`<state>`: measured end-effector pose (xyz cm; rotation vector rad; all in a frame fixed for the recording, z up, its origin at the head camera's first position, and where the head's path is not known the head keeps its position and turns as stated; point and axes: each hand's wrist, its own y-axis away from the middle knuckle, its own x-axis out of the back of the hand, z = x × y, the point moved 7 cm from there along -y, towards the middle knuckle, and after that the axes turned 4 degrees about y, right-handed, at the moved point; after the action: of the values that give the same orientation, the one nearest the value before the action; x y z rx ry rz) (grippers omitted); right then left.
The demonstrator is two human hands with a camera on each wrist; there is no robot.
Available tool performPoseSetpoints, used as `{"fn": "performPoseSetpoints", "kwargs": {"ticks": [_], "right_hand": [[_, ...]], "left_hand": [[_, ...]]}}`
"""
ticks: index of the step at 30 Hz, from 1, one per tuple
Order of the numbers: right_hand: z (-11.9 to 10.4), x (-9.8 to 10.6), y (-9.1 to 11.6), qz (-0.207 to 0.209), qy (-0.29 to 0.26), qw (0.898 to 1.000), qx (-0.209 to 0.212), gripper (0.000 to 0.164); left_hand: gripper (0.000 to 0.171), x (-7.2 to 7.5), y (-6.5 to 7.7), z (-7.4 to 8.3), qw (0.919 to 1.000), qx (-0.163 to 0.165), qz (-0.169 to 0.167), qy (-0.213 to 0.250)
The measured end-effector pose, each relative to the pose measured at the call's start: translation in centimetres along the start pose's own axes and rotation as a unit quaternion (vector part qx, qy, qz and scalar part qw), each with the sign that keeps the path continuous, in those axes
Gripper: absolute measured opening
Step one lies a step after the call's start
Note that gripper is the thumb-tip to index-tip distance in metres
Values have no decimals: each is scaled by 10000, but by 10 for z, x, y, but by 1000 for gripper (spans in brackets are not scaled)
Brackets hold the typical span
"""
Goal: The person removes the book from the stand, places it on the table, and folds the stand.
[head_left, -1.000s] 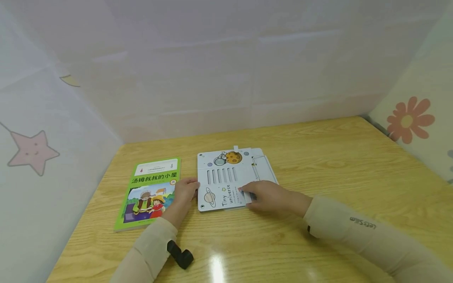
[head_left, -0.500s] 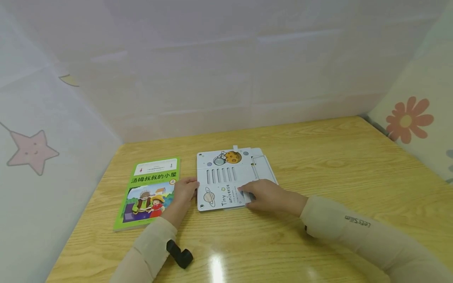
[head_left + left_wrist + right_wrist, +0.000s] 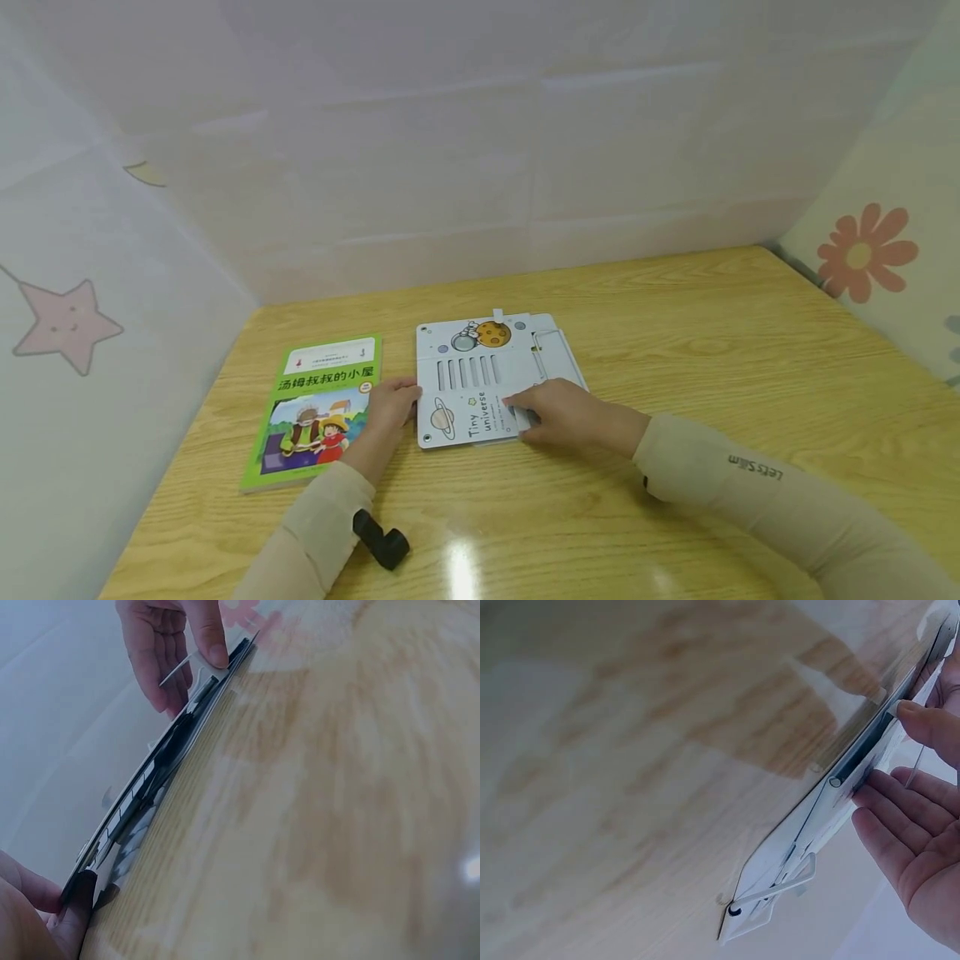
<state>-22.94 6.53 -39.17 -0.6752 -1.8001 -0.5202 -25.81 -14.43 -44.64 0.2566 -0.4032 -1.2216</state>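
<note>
A white folding book stand [image 3: 457, 337] printed "Tiny universe" lies flat on the table, with slots, a planet and an astronaut on its face. My left hand [image 3: 393, 404] grips its left edge; in the left wrist view, the thumb and fingers of that left hand [image 3: 34, 911] close on the near end. At the stand's right front corner, my right hand [image 3: 566, 414] pinches a white flap by its edge. The right wrist view has the right hand [image 3: 930, 840] with its thumb on the edge and its other fingers loosely bent beyond it. A wire support [image 3: 780, 889] sticks out.
A green picture book [image 3: 318, 408] lies flat on the wooden table [image 3: 712, 375], left of the stand and beside my left forearm. White cloth [image 3: 480, 167] hangs behind the table's far edge and at both sides.
</note>
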Motion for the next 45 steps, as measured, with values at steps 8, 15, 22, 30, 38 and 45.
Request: {"fn": "performPoseSetpoints", "kwargs": {"ticks": [8, 15, 22, 30, 38, 45], "right_hand": [[-2, 1, -4, -37, 132, 9999, 50, 45], [7, 12, -15, -460, -267, 9984, -188, 42], [38, 37, -49, -306, -98, 9987, -387, 39], [79, 45, -84, -127, -354, 9924, -1169, 38], [102, 30, -101, -2, -995, 9717, -2145, 49], [107, 20, -107, 120, -1338, 9583, -2521, 46]], "left_hand": [[26, 2, -1, 0, 10000, -61, 5, -1], [24, 1, 1, 1, 10000, -62, 2, 6], [24, 1, 2, 1, 10000, -35, 66, 9], [25, 1, 2, 1, 10000, -51, 17, 33], [25, -1, 3, 1, 10000, -74, -18, 31], [25, -3, 3, -1, 10000, -24, 10, 5]]}}
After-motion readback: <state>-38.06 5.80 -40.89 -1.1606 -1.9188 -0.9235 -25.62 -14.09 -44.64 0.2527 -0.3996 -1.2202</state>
